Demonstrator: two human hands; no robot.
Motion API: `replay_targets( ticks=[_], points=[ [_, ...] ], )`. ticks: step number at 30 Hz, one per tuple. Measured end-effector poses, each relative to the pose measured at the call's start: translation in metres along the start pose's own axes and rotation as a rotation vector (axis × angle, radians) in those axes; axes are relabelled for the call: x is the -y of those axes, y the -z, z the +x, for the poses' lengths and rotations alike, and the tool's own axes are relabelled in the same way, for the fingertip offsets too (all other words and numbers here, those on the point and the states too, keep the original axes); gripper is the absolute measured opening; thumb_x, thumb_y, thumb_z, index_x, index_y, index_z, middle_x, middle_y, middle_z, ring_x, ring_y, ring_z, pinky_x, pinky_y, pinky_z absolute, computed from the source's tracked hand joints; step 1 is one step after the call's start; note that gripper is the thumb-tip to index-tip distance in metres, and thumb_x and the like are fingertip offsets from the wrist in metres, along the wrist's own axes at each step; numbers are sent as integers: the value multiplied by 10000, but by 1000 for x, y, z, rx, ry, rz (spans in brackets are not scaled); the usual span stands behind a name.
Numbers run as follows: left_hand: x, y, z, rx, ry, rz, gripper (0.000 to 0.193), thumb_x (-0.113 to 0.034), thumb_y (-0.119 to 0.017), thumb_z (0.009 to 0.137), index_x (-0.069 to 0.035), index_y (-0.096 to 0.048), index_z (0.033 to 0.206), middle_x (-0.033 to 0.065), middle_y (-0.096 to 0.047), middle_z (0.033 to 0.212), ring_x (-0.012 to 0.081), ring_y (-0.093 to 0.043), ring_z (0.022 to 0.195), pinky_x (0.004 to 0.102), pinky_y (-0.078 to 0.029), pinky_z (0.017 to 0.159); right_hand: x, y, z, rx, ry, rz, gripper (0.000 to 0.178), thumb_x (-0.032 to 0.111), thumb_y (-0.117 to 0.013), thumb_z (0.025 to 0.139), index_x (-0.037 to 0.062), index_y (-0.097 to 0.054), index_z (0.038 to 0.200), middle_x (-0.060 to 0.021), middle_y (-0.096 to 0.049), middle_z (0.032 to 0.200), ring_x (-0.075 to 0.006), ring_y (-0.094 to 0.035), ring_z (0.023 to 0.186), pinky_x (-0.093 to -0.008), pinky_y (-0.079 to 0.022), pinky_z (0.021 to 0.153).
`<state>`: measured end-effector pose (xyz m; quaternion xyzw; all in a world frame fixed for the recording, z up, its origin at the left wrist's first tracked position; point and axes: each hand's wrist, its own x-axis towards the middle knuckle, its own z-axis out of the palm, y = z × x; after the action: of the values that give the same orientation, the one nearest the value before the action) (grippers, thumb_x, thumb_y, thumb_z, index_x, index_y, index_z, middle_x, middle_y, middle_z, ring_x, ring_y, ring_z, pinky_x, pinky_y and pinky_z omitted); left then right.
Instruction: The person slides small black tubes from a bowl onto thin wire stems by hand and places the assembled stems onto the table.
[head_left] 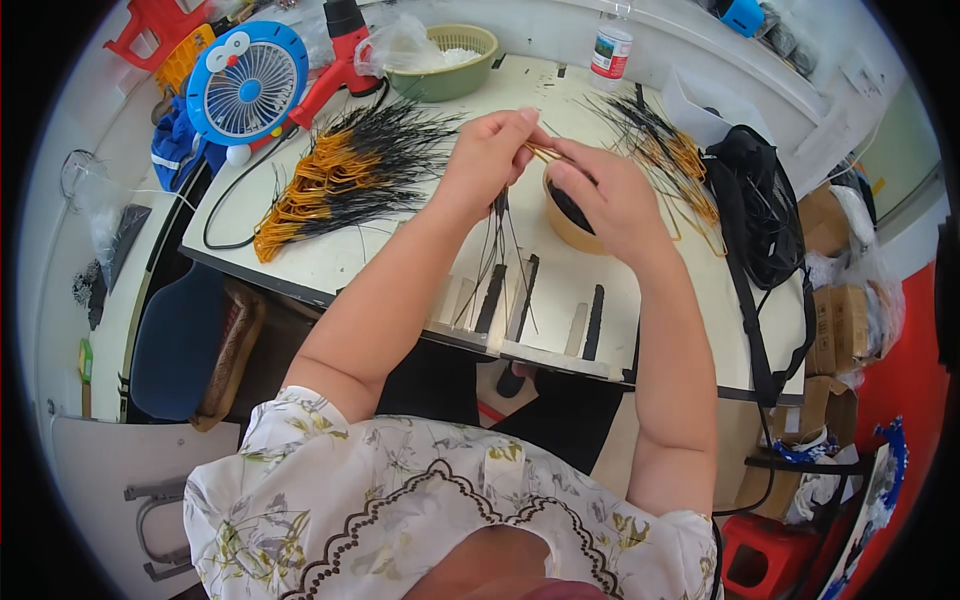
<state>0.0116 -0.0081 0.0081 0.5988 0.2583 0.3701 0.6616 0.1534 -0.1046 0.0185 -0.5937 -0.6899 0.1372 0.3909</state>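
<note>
My left hand [488, 160] is closed around a bundle of thin cords. Its black strands [500, 235] hang below my fingers, fanning out toward the table's near edge. Between the two hands a short orange-yellow stretch [542, 152] of the same bundle shows. My right hand [612, 195] pinches that orange-yellow part, thumb and fingers together; the exact grip is partly hidden. Under the right hand stands a round tan tub [572, 236] with something black in it. A large pile of orange and black cords [340, 180] lies to the left, and a smaller bunch [680, 155] lies to the right.
Behind the left pile are a blue fan [248, 85], a red heat gun [345, 65] and a green basket [455, 75]. A clear bottle [611, 50] stands at the back. A black bag [765, 210] lies at right. Black and pale strips [492, 298] line the near edge.
</note>
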Motion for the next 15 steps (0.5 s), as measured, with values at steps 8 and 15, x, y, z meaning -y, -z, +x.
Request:
replay_targets(
  ticks=[8, 15],
  points=[
    [9, 1, 10, -443, -275, -313, 358, -286, -511, 953, -15, -598, 735, -27, -418, 517, 46, -338, 424, 201, -268, 405, 23, -47, -10, -30, -69, 38, 600, 94, -625, 821, -15, -376, 1357, -118, -596, 1055, -130, -570, 614, -277, -476, 651],
    [1, 22, 11, 64, -117, 16, 308, -309, -477, 948, -45, -628, 903, 13, -584, 732, 81, -527, 609, 255, -398, 503, 9, -30, -4, -123, -69, 16, 427, 35, -503, 864, 41, -498, 1291, -87, -604, 786, -144, -553, 634, -272, -465, 647]
  ],
)
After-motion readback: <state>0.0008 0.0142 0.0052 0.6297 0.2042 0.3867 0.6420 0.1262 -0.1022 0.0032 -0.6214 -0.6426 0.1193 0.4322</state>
